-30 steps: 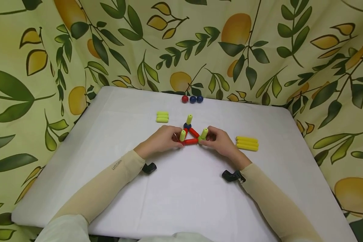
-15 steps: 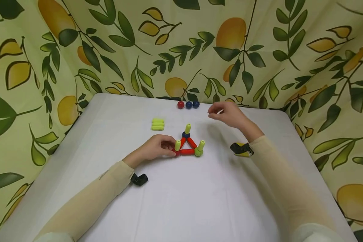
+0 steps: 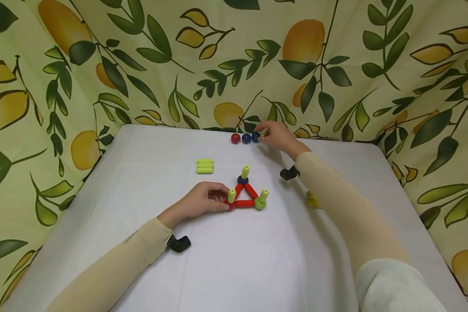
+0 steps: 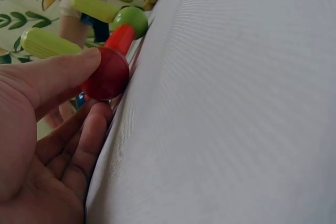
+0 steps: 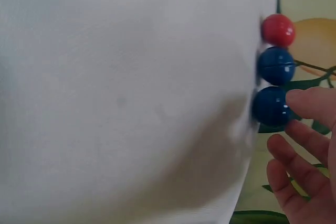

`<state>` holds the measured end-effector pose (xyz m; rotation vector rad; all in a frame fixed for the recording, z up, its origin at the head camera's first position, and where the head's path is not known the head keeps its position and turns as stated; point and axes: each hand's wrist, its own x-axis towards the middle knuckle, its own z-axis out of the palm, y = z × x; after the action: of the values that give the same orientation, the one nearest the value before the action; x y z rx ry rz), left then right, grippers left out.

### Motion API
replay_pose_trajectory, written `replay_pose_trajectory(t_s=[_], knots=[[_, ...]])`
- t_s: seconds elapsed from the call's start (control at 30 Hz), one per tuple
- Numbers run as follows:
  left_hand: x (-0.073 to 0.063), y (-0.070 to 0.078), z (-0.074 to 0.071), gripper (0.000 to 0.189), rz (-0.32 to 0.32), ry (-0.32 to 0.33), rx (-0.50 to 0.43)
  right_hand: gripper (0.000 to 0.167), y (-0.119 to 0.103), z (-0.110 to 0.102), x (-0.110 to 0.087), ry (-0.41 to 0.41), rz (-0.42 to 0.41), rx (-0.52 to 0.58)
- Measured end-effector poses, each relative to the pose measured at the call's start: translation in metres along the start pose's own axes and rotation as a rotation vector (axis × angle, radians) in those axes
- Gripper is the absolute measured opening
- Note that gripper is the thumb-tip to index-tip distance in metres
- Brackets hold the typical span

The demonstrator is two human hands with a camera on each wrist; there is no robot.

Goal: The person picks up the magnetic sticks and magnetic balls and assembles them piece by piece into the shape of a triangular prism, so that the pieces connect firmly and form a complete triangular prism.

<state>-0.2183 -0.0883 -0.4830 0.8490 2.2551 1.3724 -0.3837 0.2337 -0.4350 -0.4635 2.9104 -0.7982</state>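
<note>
My left hand [image 3: 200,200] pinches a red ball [image 4: 107,74] at the left corner of a flat triangle of red sticks [image 3: 245,203]. A green ball [image 3: 260,203] and a blue ball [image 3: 242,179] form its other corners. From each corner ball rises a light green stick [image 3: 245,171]. At the table's far edge, my right hand [image 3: 277,138] has thumb and index fingertip on the nearest blue ball [image 5: 271,106], which sits at the end of a short row. Beside it are another blue ball [image 5: 276,66] and a red ball [image 5: 279,30].
Several light green sticks [image 3: 204,166] lie side by side left of the triangle. Yellow sticks [image 3: 313,199] lie to the right, partly hidden by the right forearm. The white table [image 3: 234,260] ends at a patterned curtain [image 3: 160,78] behind the balls.
My right hand has let go of the green corner ball and travelled to the far blue ball. The left hand keeps its hold on the red corner ball.
</note>
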Motion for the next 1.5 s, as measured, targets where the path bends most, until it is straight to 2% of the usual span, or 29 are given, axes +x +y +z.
replay_pose_trajectory(t_s=[0.2,0.4,0.63,0.97,1.07,1.2,1.3,1.5], knots=[[0.003,0.007,-0.002,0.029,0.031,0.007,0.028,0.043,-0.001,0.001,-0.003,-0.038,-0.028,-0.034],[0.011,0.006,-0.005,0.028,0.037,0.000,0.029,0.044,0.000,0.005,-0.018,-0.022,0.017,-0.036],[0.017,0.001,-0.009,0.029,0.018,-0.002,0.025,0.043,-0.010,-0.012,-0.049,0.110,0.034,0.188],[0.011,-0.004,-0.010,0.030,0.010,0.003,-0.007,0.039,-0.046,-0.030,-0.122,0.126,-0.029,0.392],[0.008,-0.004,-0.006,0.030,0.002,-0.014,-0.015,0.038,-0.052,-0.033,-0.146,0.102,-0.036,0.387],[0.005,-0.003,-0.003,0.030,0.006,-0.016,-0.010,0.038,-0.062,-0.040,-0.169,0.032,-0.074,0.293],[0.002,-0.001,-0.004,0.030,-0.002,0.003,0.001,0.040,-0.070,-0.043,-0.177,-0.034,-0.097,0.257],[-0.002,0.002,-0.005,0.030,-0.007,0.004,0.004,0.035,-0.067,-0.037,-0.177,-0.176,-0.095,0.313]])
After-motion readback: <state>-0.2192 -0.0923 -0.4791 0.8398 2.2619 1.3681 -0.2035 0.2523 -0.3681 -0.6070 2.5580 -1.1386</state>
